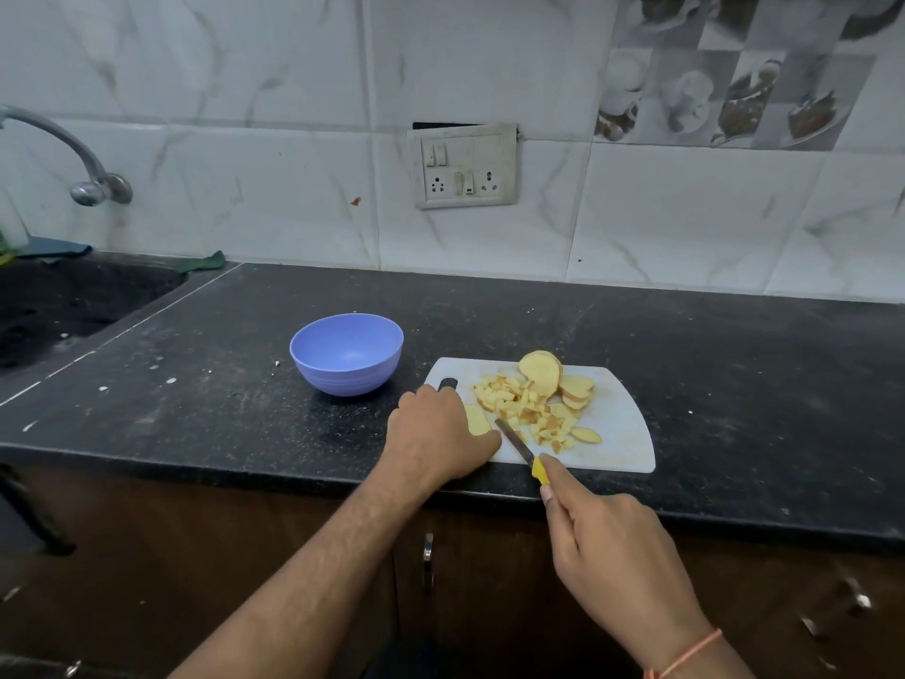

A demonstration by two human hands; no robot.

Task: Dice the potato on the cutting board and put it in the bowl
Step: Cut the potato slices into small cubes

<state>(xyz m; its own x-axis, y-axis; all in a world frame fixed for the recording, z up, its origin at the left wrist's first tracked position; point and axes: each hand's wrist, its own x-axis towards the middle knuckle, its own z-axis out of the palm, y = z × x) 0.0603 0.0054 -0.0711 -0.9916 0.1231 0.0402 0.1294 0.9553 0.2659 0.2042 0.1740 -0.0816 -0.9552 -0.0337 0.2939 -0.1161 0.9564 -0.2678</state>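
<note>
A white cutting board (622, 423) lies on the black counter. On it sits a pile of diced potato (526, 411), with several round potato slices (553, 377) stacked at the back. My left hand (436, 433) covers the board's left end and holds a potato slice (477, 420) down under its fingers. My right hand (602, 546) grips the yellow handle of a knife (519, 445), whose blade points at the slice by my left fingertips. An empty blue bowl (346, 352) stands just left of the board.
A dark sink (59, 306) with a metal tap (73, 159) is at the far left. A switch and socket plate (465, 166) hangs on the tiled wall. The counter's front edge (294, 477) runs just below the board, with cabinet doors beneath.
</note>
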